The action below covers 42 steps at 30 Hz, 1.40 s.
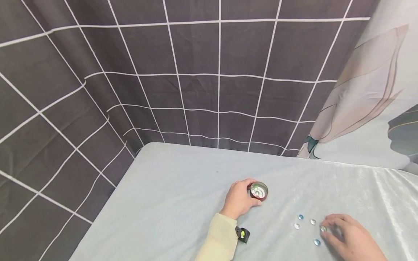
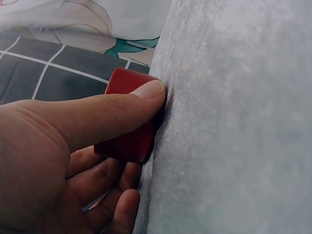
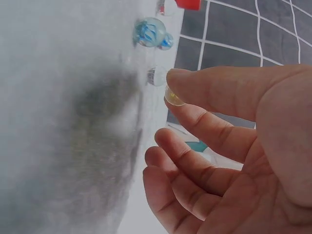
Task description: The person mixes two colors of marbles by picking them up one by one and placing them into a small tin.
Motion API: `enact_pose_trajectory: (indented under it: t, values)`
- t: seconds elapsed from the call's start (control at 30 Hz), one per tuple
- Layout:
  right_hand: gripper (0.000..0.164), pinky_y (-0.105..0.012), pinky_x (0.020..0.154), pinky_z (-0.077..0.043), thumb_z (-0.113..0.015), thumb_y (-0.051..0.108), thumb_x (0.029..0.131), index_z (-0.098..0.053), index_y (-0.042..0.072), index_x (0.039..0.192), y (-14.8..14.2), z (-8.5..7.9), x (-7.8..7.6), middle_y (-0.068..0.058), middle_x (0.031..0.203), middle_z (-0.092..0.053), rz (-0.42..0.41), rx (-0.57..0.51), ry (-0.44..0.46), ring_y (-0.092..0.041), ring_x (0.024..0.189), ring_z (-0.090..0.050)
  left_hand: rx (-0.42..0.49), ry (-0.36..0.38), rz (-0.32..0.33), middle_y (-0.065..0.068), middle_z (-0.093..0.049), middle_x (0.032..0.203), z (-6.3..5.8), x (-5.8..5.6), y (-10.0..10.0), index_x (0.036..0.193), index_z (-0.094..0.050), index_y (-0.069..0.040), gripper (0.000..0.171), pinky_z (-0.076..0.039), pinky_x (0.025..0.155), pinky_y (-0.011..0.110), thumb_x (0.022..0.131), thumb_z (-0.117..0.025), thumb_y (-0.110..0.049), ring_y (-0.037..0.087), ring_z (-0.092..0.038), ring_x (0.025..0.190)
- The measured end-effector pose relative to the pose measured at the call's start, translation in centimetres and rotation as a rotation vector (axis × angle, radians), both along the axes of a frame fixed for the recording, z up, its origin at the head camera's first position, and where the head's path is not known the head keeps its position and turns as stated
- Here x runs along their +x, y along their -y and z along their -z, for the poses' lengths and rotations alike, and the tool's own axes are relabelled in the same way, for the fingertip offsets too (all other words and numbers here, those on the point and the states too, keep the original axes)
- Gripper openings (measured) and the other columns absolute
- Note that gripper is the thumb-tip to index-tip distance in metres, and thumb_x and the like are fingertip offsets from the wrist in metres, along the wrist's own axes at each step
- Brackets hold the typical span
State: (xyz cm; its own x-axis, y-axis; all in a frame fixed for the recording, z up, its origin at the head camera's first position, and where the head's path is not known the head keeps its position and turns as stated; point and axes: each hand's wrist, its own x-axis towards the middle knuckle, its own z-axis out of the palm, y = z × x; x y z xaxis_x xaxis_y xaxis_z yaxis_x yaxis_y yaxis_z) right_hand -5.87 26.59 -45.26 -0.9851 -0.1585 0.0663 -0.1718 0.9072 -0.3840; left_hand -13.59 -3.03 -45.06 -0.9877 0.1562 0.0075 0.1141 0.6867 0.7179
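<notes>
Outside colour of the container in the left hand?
The container is red outside; the left wrist view shows it best.

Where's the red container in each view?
Head: red container right of centre, below the middle, in the left hand.
Left wrist: just left of centre, gripped.
Right wrist: likely the cut-off red piece at the top edge, right of centre.
Shared landmark: dark, white-lined cloth.

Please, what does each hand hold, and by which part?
The left hand grips a round, open red container by its outer side wall; the right hand pinches a clear, rounded, yellow-tinged marble by its sides.
</notes>
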Motion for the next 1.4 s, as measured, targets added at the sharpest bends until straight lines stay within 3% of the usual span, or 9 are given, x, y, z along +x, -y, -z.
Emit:
enact_pose_trajectory:
  t: [0.17, 0.27, 0.4, 0.73, 0.9, 1.07, 1.4]
  values:
    - [0.025, -0.036, 0.075, -0.050, -0.088, 0.013, 0.070, -0.069, 0.018, 0.084, 0.0, -0.1, -0.2, -0.008, 0.098, -0.065, 0.000, -0.011, -0.116, -0.026, 0.088, -0.062, 0.008, -0.005, 0.006, -0.006, -0.071, 0.113, -0.1, 0.0, 0.0, 0.121, -0.071, -0.018, 0.058, -0.049, 0.095, 0.030, 0.069, -0.094, -0.020, 0.016, -0.061, 0.109]
    - [0.030, -0.022, 0.071, -0.043, -0.090, 0.011, 0.066, -0.067, 0.023, 0.081, -0.1, -0.2, -0.2, -0.005, 0.097, -0.065, -0.006, -0.030, -0.184, -0.017, 0.084, -0.059, 0.017, -0.006, 0.009, -0.006, -0.071, 0.112, -0.1, 0.0, 0.0, 0.121, -0.071, -0.018, 0.057, -0.049, 0.095, 0.030, 0.069, -0.094, -0.019, 0.016, -0.061, 0.109]
    - [0.034, -0.014, 0.071, -0.038, -0.090, 0.007, 0.062, -0.067, 0.025, 0.080, 0.0, -0.3, -0.2, -0.002, 0.096, -0.065, -0.022, -0.062, -0.248, -0.010, 0.083, -0.057, 0.022, -0.004, 0.009, -0.006, -0.071, 0.112, 0.0, 0.0, 0.1, 0.121, -0.071, -0.018, 0.057, -0.049, 0.095, 0.030, 0.069, -0.094, -0.018, 0.015, -0.061, 0.109]
    - [0.031, -0.012, 0.064, -0.041, -0.088, 0.007, 0.067, -0.067, 0.022, 0.084, 0.7, -1.5, -0.5, -0.005, 0.101, -0.067, -0.004, -0.094, -0.234, -0.004, 0.079, -0.056, 0.026, 0.002, 0.012, -0.006, -0.071, 0.114, 0.1, 0.0, 0.0, 0.123, -0.070, -0.018, 0.058, -0.049, 0.097, 0.032, 0.070, -0.094, -0.019, 0.017, -0.061, 0.111]
    - [0.029, -0.023, 0.060, -0.047, -0.089, 0.010, 0.069, -0.068, 0.021, 0.085, 1.2, -2.0, -0.9, -0.004, 0.101, -0.067, -0.022, -0.101, -0.240, -0.002, 0.077, -0.054, 0.025, 0.017, 0.009, -0.005, -0.071, 0.115, 0.0, 0.1, -0.1, 0.124, -0.070, -0.017, 0.059, -0.049, 0.098, 0.033, 0.070, -0.093, -0.019, 0.018, -0.061, 0.112]
    - [0.024, -0.029, 0.059, -0.049, -0.088, 0.013, 0.072, -0.069, 0.020, 0.085, 1.7, -2.3, -1.2, -0.007, 0.102, -0.068, -0.008, -0.089, -0.199, -0.011, 0.077, -0.057, 0.021, 0.024, 0.007, -0.005, -0.071, 0.115, -0.1, 0.0, -0.1, 0.124, -0.070, -0.017, 0.059, -0.049, 0.098, 0.033, 0.070, -0.093, -0.019, 0.018, -0.061, 0.112]
    - [0.022, -0.027, 0.060, -0.053, -0.087, 0.011, 0.073, -0.071, 0.017, 0.086, 2.9, -2.5, -1.8, -0.004, 0.102, -0.067, -0.015, -0.125, -0.228, -0.014, 0.081, -0.062, 0.036, 0.007, 0.013, -0.005, -0.072, 0.112, -0.1, 0.0, 0.0, 0.122, -0.070, -0.016, 0.058, -0.049, 0.097, 0.031, 0.069, -0.094, -0.017, 0.015, -0.063, 0.109]
